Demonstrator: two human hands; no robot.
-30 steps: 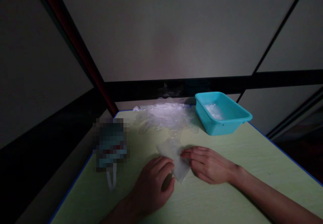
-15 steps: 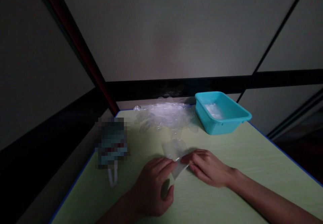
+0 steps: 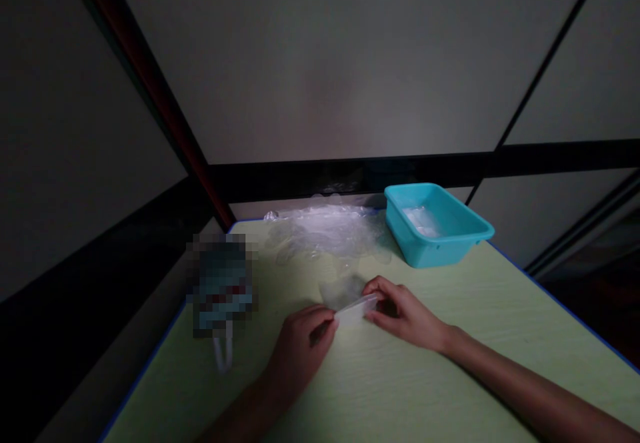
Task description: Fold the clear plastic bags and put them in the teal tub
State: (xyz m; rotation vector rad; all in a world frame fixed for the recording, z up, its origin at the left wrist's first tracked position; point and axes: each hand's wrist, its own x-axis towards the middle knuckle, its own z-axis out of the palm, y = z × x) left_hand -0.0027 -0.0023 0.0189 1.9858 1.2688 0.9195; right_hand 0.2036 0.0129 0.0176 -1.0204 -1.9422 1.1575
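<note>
A thin, translucent plastic piece [image 3: 356, 311], folded over, is stretched between my two hands above the table. My left hand [image 3: 306, 343] pinches its left end between thumb and fingers. At its right end my right hand [image 3: 407, 315] grips it with the thumb below and the fingertips above. The far part of the sheet looks greyish and blurred. Beyond my hands lies a loose pile of clear, crinkled plastic [image 3: 330, 230].
A turquoise basin [image 3: 445, 253] with a clear plastic item [image 3: 423, 220] inside stands at the table's back right. On the left is a pixelated object [image 3: 223, 283] with a white strap [image 3: 223, 350]. The pale green table [image 3: 430, 396] has blue edges, with panelled walls behind.
The plastic piece, flatter before, is now folded over. My left thumb has closed against the fingers, and my right hand has moved slightly up and left, its grip now wider.
</note>
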